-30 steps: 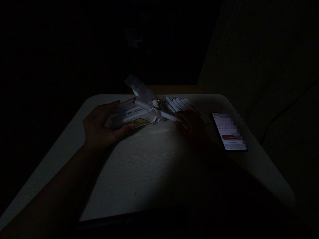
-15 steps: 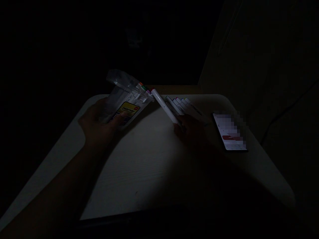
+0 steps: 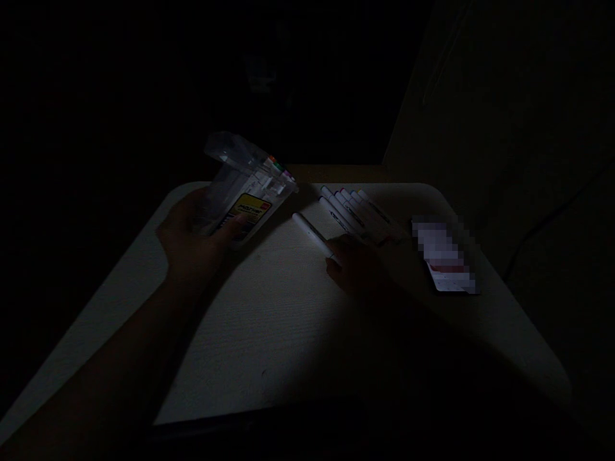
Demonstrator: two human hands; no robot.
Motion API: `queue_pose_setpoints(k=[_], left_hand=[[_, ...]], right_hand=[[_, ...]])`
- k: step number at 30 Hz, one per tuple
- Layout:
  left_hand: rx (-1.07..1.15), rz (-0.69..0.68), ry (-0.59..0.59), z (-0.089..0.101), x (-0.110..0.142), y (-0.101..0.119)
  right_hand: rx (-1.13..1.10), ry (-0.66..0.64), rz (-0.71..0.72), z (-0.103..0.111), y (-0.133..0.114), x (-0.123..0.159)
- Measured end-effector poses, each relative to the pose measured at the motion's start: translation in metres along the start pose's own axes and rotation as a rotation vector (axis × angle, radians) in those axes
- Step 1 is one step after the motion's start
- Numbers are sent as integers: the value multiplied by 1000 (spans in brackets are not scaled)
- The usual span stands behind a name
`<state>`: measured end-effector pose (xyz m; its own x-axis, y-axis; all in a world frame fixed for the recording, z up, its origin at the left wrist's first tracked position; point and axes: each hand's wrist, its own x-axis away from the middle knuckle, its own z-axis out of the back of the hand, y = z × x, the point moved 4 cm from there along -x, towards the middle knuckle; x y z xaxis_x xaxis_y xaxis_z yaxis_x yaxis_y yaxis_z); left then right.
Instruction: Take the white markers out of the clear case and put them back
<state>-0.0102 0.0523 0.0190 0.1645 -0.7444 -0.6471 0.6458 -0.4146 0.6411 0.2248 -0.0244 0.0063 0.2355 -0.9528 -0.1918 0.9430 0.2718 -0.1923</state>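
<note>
My left hand [image 3: 192,240] is closed around a clear plastic marker case [image 3: 223,192] with a yellow and black label, its thumb across the label. The case is tilted to the right, its flap raised. Several markers with orange, green and purple ends [image 3: 278,166] show at its upper right edge. My right hand [image 3: 355,262] grips a white marker [image 3: 311,232] by its near end, low over the table; whether it touches the tabletop I cannot tell. Beyond that hand, several white markers [image 3: 353,208] with coloured ends lie side by side. Shadow hides most of my right fingers.
The room is very dark. The pale table [image 3: 240,333] has rounded corners. A lit phone [image 3: 446,272] lies on its right side, its screen partly blurred. A dark edge [image 3: 240,422] crosses the near side. A cable [image 3: 528,230] hangs at the right.
My right hand has come down and slightly toward me. The far end of its marker dropped away from the case, and the red end seen before no longer shows. My left hand barely moved.
</note>
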Motion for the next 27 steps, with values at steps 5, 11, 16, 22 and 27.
queue_pose_setpoints(k=[5, 11, 16, 22, 27], left_hand=[[5, 40, 13, 2, 0, 5], [-87, -50, -59, 3, 3, 12], [-75, -179, -88, 4, 5, 12], [-97, -225, -106, 4, 7, 13], [-111, -280, -107, 6, 8, 21]], right_hand=[[45, 45, 5, 6, -1, -1], [94, 97, -60, 8, 3, -3], [146, 123, -54, 8, 8, -5], [191, 54, -133, 17, 10, -6], [249, 154, -90, 20, 12, -6]])
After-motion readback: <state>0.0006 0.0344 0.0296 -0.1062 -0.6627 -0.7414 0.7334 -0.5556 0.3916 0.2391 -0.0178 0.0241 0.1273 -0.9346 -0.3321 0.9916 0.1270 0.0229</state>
